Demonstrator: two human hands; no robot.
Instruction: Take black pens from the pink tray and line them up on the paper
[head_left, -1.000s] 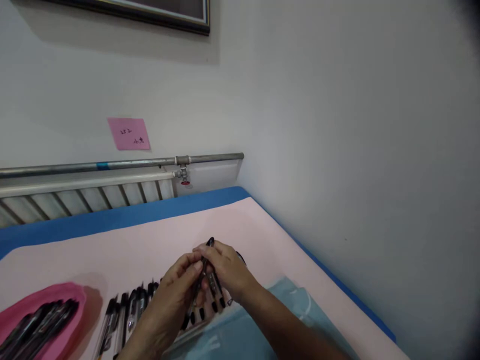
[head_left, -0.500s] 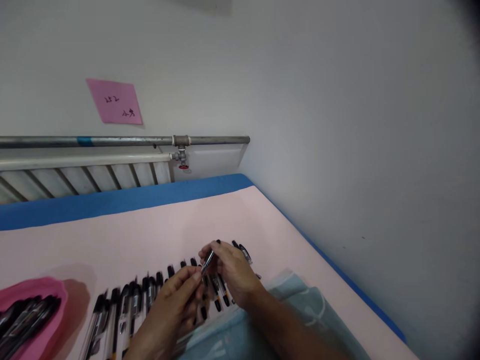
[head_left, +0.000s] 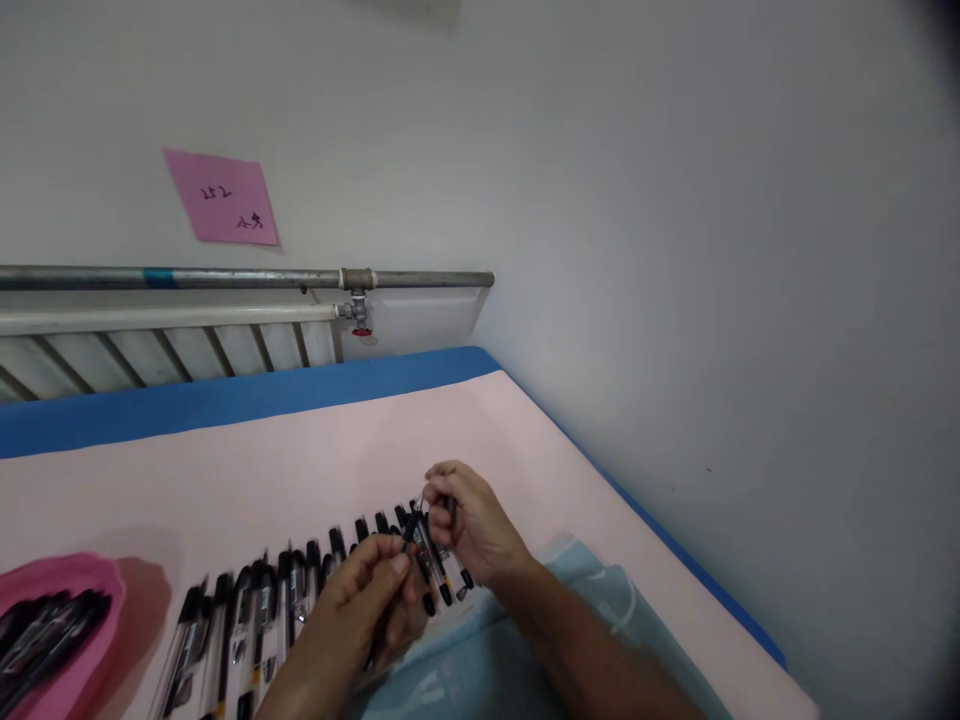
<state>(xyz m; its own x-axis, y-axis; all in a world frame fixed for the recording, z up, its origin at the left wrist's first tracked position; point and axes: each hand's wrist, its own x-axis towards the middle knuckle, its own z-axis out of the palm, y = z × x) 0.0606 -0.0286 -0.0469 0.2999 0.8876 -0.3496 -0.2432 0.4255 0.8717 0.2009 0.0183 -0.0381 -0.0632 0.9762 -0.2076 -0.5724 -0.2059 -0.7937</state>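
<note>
A pen [head_left: 410, 526] is pinched in my left hand [head_left: 365, 590], tilted with its thin pale tip up toward the right. Just beside that tip, my right hand [head_left: 474, 527] has its fingers curled around a small dark piece that looks like a pen cap [head_left: 451, 506]. The two hands are close but apart. Under and around them runs a row of black-capped pens [head_left: 247, 630] with clear barrels, lying side by side on the pink table surface [head_left: 300, 470]. My left hand covers part of this row.
A pink bowl [head_left: 112, 610] with several black pens [head_left: 52, 640] stands at the left. Light blue cloth [head_left: 592, 590] lies by my right forearm. Behind the table's blue edge [head_left: 225, 395] are a radiator [head_left: 165, 350] and a pipe [head_left: 262, 279]; a wall [head_left: 675, 300] borders the right.
My right hand has drawn slightly away to the right from the pen, taking the small dark piece along. The pen's thin tip now shows. The camera view has shifted slightly.
</note>
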